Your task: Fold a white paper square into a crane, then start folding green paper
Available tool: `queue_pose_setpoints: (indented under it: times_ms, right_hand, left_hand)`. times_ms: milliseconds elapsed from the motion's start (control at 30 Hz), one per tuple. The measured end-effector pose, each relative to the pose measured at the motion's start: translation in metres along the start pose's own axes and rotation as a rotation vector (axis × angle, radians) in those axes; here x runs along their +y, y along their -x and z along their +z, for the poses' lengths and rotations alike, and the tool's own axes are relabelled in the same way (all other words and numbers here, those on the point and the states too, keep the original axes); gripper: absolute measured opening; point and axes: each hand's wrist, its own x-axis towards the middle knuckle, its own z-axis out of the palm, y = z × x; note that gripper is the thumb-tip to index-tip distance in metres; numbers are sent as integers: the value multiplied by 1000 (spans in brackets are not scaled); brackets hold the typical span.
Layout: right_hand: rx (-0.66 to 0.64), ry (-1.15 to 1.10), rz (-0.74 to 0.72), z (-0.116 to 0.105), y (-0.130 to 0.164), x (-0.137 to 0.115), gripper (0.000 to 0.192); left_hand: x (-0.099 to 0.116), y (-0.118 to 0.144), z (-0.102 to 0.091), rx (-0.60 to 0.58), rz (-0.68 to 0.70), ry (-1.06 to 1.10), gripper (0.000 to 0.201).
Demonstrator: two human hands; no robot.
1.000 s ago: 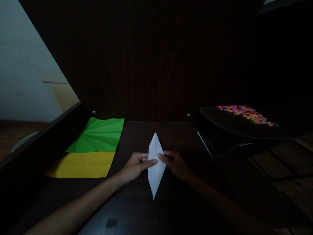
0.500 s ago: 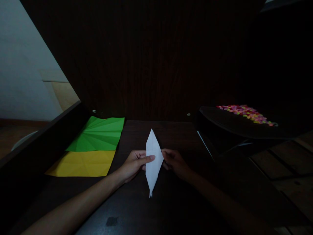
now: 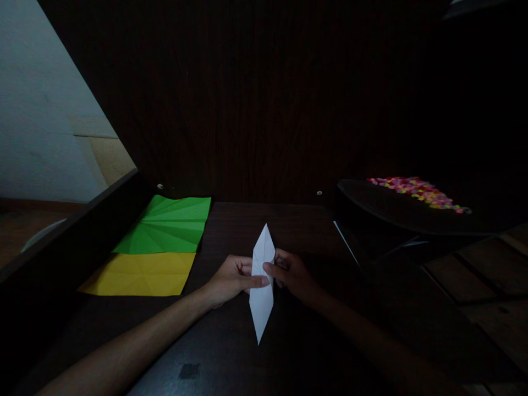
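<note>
Item: white folded paper [image 3: 261, 300], a narrow kite, pinched at mid-length between left hand [image 3: 229, 280] and right hand [image 3: 293, 275] over the dark desk [image 3: 231, 352]; apparently mid-fold, next crease needing aligned edges.

The scene is very dim, with the back panel and the right side sunk almost to black; the brightest patch is the pale wall [image 3: 37, 126] at the upper left. The white folded paper [image 3: 262, 286] stands out sharply against the dark table [image 3: 231, 352]. Straight lines bow toward the frame edges, and there is no glare
</note>
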Motion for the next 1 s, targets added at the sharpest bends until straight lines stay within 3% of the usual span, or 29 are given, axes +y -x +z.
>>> queue_pose_setpoints:
  times_ms: [300,433,767,1000]
  right_hand:
    - [41,29,-41,0,1,3,39]
    - [61,65,-50,1,2,1,39]
    - [80,84,30,0,2,0,51]
    - [113,104,-47,-2,4,-2,51]
  left_hand:
    - [3,3,0,-84,-57,14,33]
    - [2,1,0,-61,-25,-20,31]
    - [2,1,-1,-129,-65,-66,31]
    - [-1,1,0,-140,-108,-46,30]
